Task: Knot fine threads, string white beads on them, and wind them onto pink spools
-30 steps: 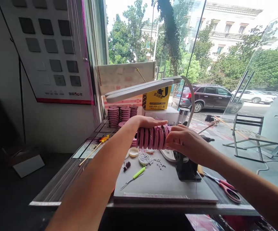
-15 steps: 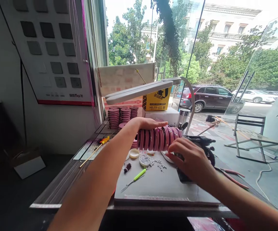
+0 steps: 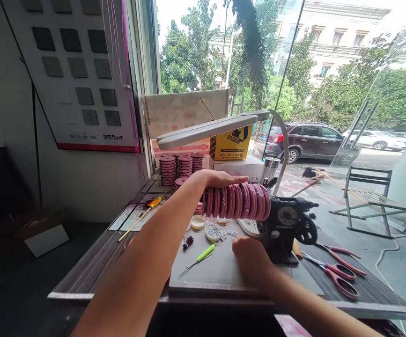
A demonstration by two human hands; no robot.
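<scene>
A row of pink spools (image 3: 236, 203), dark thread or cord between their discs, lies sideways against a small black machine (image 3: 287, 227) with a dial and a wheel. My left hand (image 3: 224, 179) rests along the top of the row, a digit stretched out to the right; its other fingers are hidden. Low over the grey board, my right hand (image 3: 252, 257) is closed with its fingertips out of sight below it. It is beside loose silvery beads (image 3: 228, 235) and a round dish of beads (image 3: 213, 231). Whatever it may hold is hidden.
A green-handled pick (image 3: 206, 252), a dark tassel (image 3: 188, 242) and a cream dish (image 3: 197, 222) lie left of the beads. Red-handled scissors (image 3: 341, 276) and pliers (image 3: 346, 260) lie at right. Behind stand stacked pink spools (image 3: 167, 171) beneath a white lamp (image 3: 206, 132).
My right hand has moved down and left from the spools to the board near the beads, and its fingers have closed. My left hand stays on the row. The view has shifted slightly.
</scene>
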